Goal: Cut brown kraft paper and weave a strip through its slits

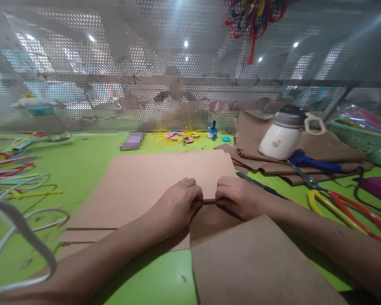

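My left hand (178, 201) and my right hand (236, 195) are closed with a small gap between them, both pinching the far edge of a brown sheet (241, 258). That edge is folded or rolled into a narrow dark strip between my fingers. From there the sheet bends up and spreads toward me under my right forearm; whether it is paper or leather I cannot tell. Beneath my hands lies a stack of tan sheets (158, 178). Beside my right wrist, a dark slim tool (260, 185) is partly covered by the forearm.
Right: scissors with red and yellow handles (339, 207), a blue-handled tool (317, 162), a white bottle (277, 135) on folded brown material (333, 146), a green basket (368, 140). Left: coloured cords (15, 169), a white loop (34, 250). Behind: a blue jar (212, 132), perforated screen (114, 93).
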`<action>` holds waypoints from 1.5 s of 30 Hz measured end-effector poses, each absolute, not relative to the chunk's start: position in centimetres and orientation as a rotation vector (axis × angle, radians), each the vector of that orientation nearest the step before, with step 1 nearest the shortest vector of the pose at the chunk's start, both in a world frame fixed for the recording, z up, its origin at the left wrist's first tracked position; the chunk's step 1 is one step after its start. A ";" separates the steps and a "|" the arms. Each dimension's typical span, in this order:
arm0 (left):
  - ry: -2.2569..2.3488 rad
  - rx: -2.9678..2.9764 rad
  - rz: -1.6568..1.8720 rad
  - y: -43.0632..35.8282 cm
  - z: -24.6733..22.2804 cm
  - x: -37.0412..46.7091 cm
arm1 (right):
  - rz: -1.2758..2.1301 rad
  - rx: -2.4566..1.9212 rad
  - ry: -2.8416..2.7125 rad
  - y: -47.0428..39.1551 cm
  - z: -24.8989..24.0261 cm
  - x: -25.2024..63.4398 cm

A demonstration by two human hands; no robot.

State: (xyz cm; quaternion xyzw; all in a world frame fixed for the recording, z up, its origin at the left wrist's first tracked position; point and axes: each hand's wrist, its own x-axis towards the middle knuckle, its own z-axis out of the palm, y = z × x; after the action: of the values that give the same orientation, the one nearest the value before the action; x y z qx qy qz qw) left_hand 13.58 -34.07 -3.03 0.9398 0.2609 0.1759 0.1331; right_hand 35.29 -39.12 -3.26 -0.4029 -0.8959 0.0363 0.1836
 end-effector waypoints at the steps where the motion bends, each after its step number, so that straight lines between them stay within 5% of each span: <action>1: 0.755 2.721 0.506 -34.1 -3.0 13.6 | 0.104 -1.139 -2.521 -39.2 -3.3 35.5; 17: 0.709 2.684 0.462 -34.8 -2.4 12.8 | 0.103 -1.118 -2.555 -39.2 -5.1 38.3; 34: 0.536 3.037 0.254 -36.0 -1.0 12.7 | -0.409 -1.263 -2.661 -42.7 -3.1 35.5; 45: 0.937 2.283 0.298 -34.1 -0.7 13.2 | -0.416 -1.191 -2.573 -43.1 -2.2 35.3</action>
State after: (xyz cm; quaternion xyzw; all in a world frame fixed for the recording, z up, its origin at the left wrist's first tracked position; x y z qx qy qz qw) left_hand 13.22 -34.06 -0.66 0.8695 0.3568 0.1134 0.3223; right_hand 35.30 -43.15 -2.18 -0.4117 -0.8894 -0.1437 0.1376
